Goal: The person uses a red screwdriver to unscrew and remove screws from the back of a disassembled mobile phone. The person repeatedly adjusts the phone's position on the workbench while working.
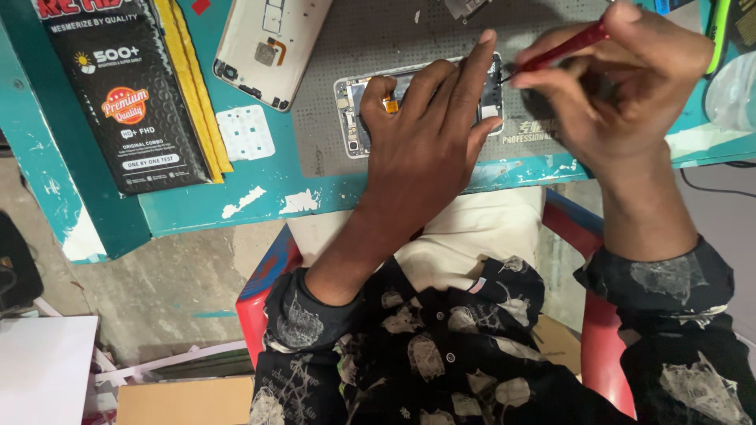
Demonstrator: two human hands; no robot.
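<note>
Red plastic chair (591,315) under me, grey concrete floor (173,275) below. Teal counter (260,197), paint chipped, grey work mat (378,47) on it. My left hand (425,134) lies flat, fingers spread, pinning the opened phone (354,110) to the mat. Right hand (614,86) pinches a red screwdriver (563,49), tip at the phone's right end.

L hand (429,118) lies palm down, flat on the surface near its front edge, fingers spread & pointing away from the body, index stretched out furthest. R hand (610,83) is just beside it, fingers curled tight in a pinch, wrist bent. Both forearms reach fwd from dark patterned sleeves, L angled rightward.
</note>
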